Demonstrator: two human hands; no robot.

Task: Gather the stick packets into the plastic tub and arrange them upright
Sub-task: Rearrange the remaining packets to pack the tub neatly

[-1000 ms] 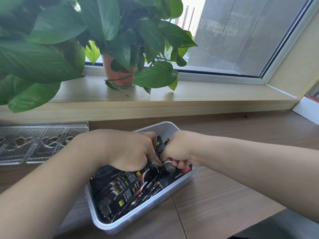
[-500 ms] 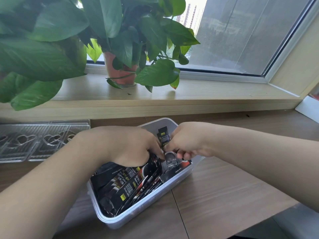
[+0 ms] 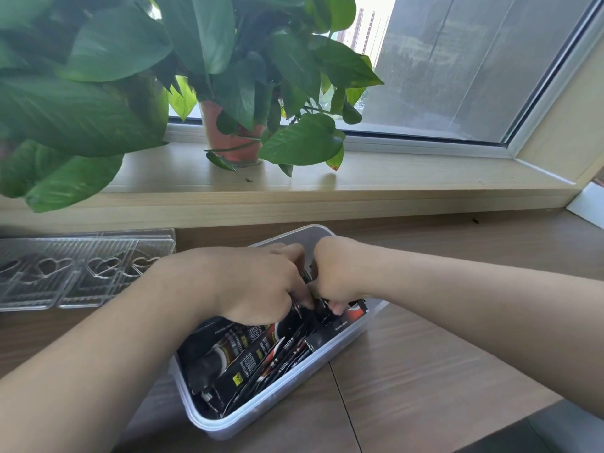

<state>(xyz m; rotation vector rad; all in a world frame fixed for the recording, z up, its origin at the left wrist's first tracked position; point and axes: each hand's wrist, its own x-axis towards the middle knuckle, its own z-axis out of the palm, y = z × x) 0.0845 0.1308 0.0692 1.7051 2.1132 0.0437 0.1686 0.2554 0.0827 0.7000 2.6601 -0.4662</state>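
A translucent plastic tub (image 3: 281,390) sits slanted on the wooden desk, holding several black stick packets (image 3: 248,354) that lean in a row against each other. My left hand (image 3: 258,282) reaches into the tub's middle, its fingers closed on the top ends of the packets. My right hand (image 3: 336,273) is pressed against it from the right, its fingers curled down onto packets at the tub's far end. The packet ends under both hands are hidden.
Clear plastic trays with heart-shaped hollows (image 3: 75,269) lie on the desk to the left. A potted plant (image 3: 235,132) stands on the window sill behind, its leaves hanging over the left side. A white object (image 3: 588,204) sits at the right edge.
The packet my right hand held up above the tub has gone down among the others. Both hands have lowered into the tub and closed together.
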